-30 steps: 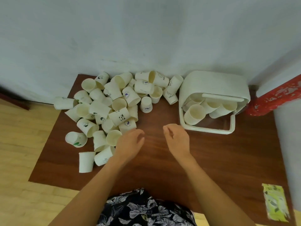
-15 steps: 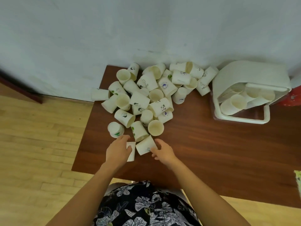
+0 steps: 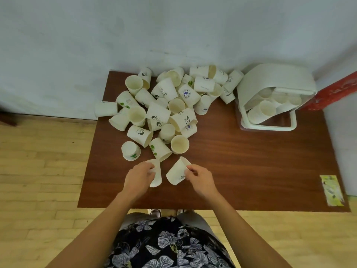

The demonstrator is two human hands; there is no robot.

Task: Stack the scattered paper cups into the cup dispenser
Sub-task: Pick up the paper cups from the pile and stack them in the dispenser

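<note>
The left hand curls its fingers round one paper cup, and the right hand pinches a second cup by its side, mouths tilted apart, likely so one can nest in the other. Beyond the fingertips lies the scattered pile; the cup dispenser, already holding cups, stands well off past the right fingers.
</note>
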